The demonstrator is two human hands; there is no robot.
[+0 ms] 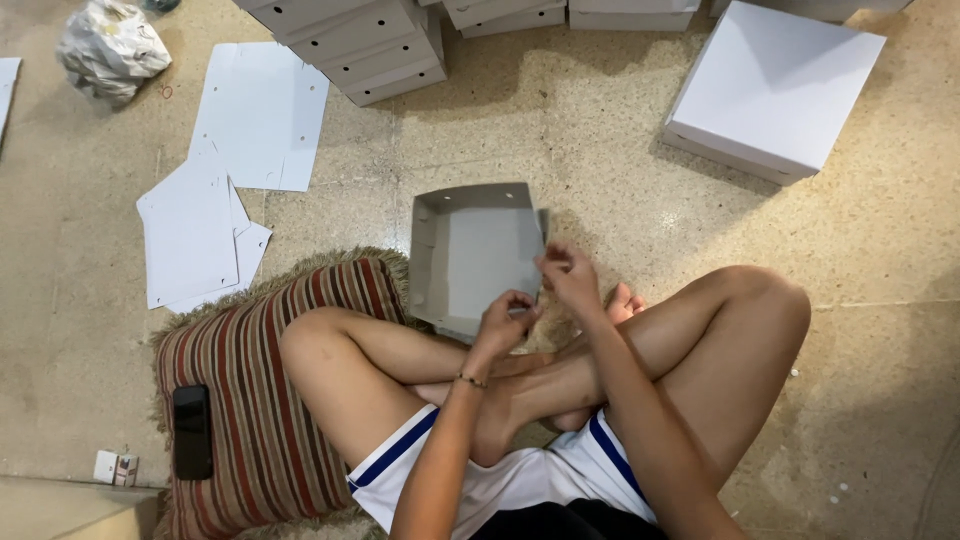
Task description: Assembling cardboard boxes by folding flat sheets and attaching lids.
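- The person is sitting cross-legged on the speckled stone floor (pixel 600 140), folding a shallow grey cardboard box tray (pixel 470 250) that is lying flat on the floor just ahead of the shins; three walls are already standing, and the near edge is the one being worked.
- The left hand (pixel 503 322) is curling its grip closed on the tray's near flap, fingers bent inward, wrist dropping over the crossed ankles.
- The right hand (pixel 570 275) is pinching the near right corner just beyond and beside the left grip (thumb and fingertips nearly shut on the card edge).
- In my judgement the last wall is being raised; the next move is calling for tucking that flap in while both grips are keeping the corner square.
- Off to the left grip's side, flat white cardboard sheets (pixel 215 190) are lying loose; a finished white lidded box (pixel 775 90) is sitting well beyond the right grip.
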